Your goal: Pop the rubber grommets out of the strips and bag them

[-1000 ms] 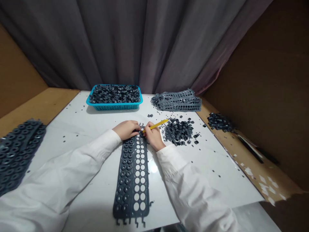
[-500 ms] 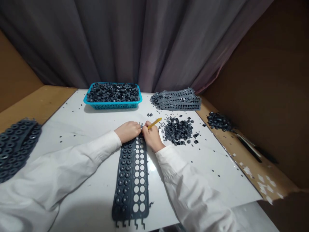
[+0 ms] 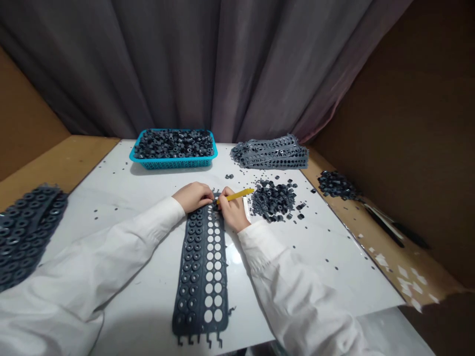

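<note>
Single head cam, close, aimed fwd & down at left hand (image 3: 193,197), right hand (image 3: 233,210).

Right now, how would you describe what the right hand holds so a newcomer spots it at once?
On the white board, find the long dark perforated strip. At its top end, the right hand grips a slim yellow stick, the only yellow thing among the dark parts.

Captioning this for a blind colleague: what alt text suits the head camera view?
The left hand and right hand, in white sleeves, work at the top of a long dark grey perforated strip on a white table, the right holding a yellow stick. Dark grey rings fill a turquoise plastic basket.
</note>
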{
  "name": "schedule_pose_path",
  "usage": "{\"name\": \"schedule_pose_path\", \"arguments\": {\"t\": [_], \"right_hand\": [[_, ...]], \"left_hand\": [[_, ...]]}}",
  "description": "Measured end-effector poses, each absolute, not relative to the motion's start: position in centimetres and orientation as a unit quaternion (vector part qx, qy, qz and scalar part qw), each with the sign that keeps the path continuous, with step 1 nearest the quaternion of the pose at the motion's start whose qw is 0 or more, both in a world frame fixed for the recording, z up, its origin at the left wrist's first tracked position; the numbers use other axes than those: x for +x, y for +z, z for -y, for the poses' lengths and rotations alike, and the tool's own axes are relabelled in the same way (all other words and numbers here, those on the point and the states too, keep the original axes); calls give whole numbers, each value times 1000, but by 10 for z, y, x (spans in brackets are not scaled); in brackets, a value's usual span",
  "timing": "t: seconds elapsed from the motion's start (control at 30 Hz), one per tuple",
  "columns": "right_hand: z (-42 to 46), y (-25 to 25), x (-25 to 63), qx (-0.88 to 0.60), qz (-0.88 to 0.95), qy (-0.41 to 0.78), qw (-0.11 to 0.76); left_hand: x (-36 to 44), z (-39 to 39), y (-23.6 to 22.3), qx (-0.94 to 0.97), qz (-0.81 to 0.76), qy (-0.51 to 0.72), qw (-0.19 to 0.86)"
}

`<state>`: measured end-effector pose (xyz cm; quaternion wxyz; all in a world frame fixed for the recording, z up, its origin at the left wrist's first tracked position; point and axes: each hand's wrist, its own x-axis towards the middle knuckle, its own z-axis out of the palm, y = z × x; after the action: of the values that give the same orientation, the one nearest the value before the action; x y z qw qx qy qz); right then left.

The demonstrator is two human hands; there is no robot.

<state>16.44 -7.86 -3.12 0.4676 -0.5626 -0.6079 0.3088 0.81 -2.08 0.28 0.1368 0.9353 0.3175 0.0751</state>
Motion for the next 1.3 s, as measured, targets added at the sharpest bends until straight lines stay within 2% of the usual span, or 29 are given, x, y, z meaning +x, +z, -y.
{"name": "schedule_pose_path", "arguments": {"t": [0.13, 0.6, 0.87, 1.13, 1.3], "right_hand": [[76, -39, 166, -573, 561, 332, 497], [76, -31, 165, -585, 596, 310, 455], [76, -19, 160, -615, 623, 280, 394], [74, -21, 160, -619, 635, 268, 377], [73, -21, 161, -613, 636, 270, 383]], "left_hand": [[11, 22, 8, 940, -315, 47, 124], [22, 25, 21, 945, -321, -21, 61], [27, 29, 24, 946, -319, -49, 22], [25, 30, 17, 956, -290, -36, 22], [23, 25, 11, 957, -283, 12, 58]]}}
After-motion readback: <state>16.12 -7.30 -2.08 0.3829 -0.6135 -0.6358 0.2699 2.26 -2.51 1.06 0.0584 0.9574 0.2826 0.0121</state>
